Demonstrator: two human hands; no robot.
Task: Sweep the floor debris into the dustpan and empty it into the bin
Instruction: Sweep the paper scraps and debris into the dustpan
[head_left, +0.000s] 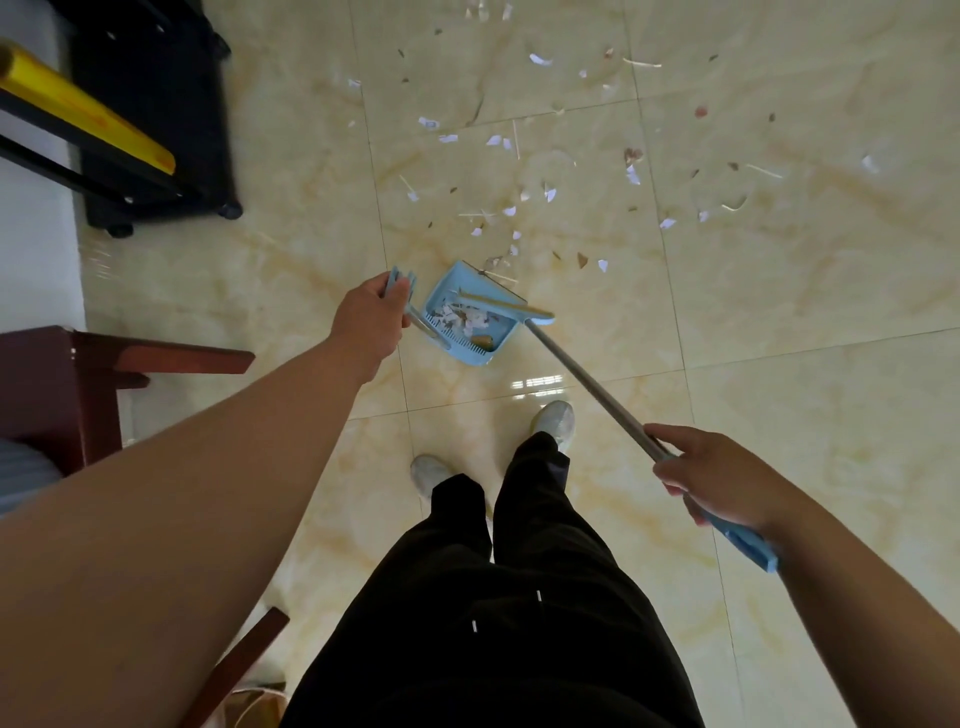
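Observation:
A light-blue dustpan (457, 291) stands on the cream tile floor in the middle of the head view, with paper scraps and a brown bit inside. My left hand (370, 318) grips the blue top of its upright handle (401, 283). The broom's head (506, 305) lies across the pan's mouth. Its grey pole (587, 379) runs down to my right hand (719, 475), which grips it where the blue grip begins. Scattered debris (545, 176) of white paper bits, brown flakes and thin sticks covers the tiles beyond the pan.
A black wheeled stand (156, 119) with a yellow bar (88, 111) sits at the upper left. Dark red wooden furniture (67, 379) is at the left edge. My feet (553, 418) in pale shoes stand just behind the dustpan. No bin is in view.

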